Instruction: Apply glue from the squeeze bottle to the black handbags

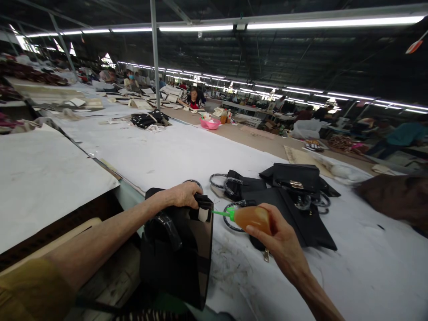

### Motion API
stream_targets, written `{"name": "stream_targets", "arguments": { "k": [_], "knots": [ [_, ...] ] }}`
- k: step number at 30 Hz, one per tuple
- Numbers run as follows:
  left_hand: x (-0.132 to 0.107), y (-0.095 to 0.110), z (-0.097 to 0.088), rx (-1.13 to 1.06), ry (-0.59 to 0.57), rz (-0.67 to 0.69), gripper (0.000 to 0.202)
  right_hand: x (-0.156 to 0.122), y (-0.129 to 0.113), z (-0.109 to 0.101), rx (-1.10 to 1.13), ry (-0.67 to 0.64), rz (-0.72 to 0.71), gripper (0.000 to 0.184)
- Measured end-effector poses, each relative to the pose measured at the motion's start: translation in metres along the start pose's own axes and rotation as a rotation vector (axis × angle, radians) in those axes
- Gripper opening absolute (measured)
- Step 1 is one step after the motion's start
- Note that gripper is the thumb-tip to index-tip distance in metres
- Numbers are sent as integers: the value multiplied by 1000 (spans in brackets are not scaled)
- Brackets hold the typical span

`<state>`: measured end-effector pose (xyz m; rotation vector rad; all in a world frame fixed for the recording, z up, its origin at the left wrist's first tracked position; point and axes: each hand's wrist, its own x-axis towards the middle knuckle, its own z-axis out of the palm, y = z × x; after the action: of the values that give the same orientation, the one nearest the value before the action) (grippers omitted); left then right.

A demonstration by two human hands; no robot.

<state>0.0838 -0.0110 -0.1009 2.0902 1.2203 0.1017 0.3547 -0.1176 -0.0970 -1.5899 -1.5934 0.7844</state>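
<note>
Your black handbag [157,263] stands at the near edge of the white-covered table [160,156]; your left hand [182,195] grips its upper rim, and a firm pinch there should steady it; your right hand [281,240] holds the amber squeeze bottle [252,218], green nozzle [221,214] at the rim, contact unclear; squeeze lightly, sparing the black handbags [297,176] lying farther in from that edge.

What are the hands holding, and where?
The right hand holds a bottle by its body; the left hand grips a bag at its far end.
</note>
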Motion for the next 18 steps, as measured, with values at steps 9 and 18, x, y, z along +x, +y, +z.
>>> {"name": "stream_targets", "arguments": {
  "k": [9, 18],
  "knots": [
    [1, 0, 2, 17, 5, -10, 15, -8, 3, -3, -85, -43, 42, 52],
    [0, 0, 2, 18, 12, -9, 18, -16, 1, -4, -94, -100, 44, 52]
  ]
}}
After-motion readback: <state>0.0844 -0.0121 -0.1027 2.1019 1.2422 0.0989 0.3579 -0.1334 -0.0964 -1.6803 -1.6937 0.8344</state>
